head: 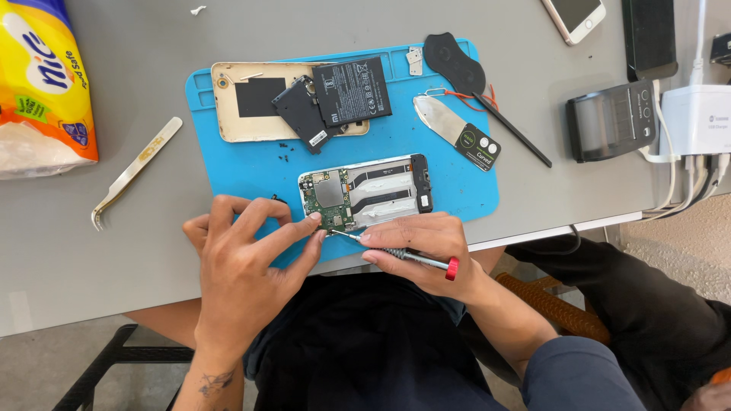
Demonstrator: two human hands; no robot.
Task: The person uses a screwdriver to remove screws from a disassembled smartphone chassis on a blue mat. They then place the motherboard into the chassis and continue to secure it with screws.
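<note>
- Far left on the grey table [61,251]: a yellow and orange soft pack of tissues [42,87], partly cut by the frame edge
- Just right of it, lying slanted on bare table: pale metal tweezers [135,171], tips pointing near-left
- Near left: left hand [244,259], grasping nothing, fingers bent, index fingertip [314,218] pressed on the near left corner of the opened phone, thumb tip just beside the screwdriver tip
- Centre: blue work mat [228,175] under all the phone parts
- Far left part of the mat: gold back cover [236,125] lying inside up, with a black inner cover plate [301,114] and a black battery [352,90] resting on it, overlapping one another
- Near middle of the mat: opened phone [365,192], green circuit board at its left end, black ribbon cables running right, touching both hands at its near edge
- Near centre: right hand [422,247], closed around a slim screwdriver [396,253] with a red end cap, held low and nearly flat, tip meeting the near left corner of the phone
- Far right part of the mat: black rounded opening pick [454,61], metal pry blade [440,120] with a black handle, thin black spudger [512,129] slanting off the mat edge
- Far right on the table: white phone [575,17], small dark label printer [609,120], white charger [697,118] with cables hanging over the near edge
</note>
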